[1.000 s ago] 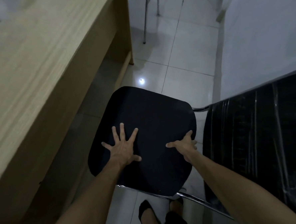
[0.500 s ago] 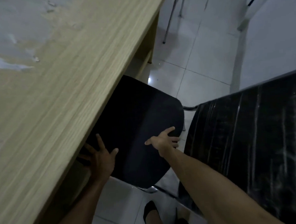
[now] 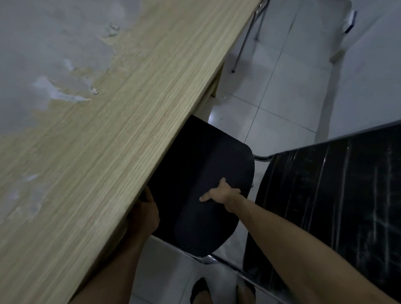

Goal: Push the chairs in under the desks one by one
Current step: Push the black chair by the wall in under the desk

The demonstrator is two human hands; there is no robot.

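Your grip on the chair is a flat press, not a clasp: your right hand (image 3: 222, 193) lies on the matte black seat (image 3: 204, 187) with thumb and forefinger spread wide apart, while your left hand (image 3: 145, 215) sits at the seat's left edge, its fingers hidden in the shadow beneath the bench, so you cannot tell whether they curl around anything. Your bench (image 3: 113, 124) is the biggest thing here, a long slab of pale wood-grain laminate with a straight front edge; the grey surface layer over its far side is peeling in ragged patches. Glossy white floor tiles (image 3: 283, 95) with thin grout lines reflect light beyond it. At your right, the chair's backrest (image 3: 343, 201) is shiny black, streaked with creased reflections as if wrapped in plastic film. That rounded seat lies partly under the bench edge, its near half showing. A chrome tube frame (image 3: 227, 265) runs below the seat's near corner. Thin metal legs of another chair (image 3: 246, 41) stand farther along the bench. Dark flat shoes (image 3: 202, 297) show at the bottom.
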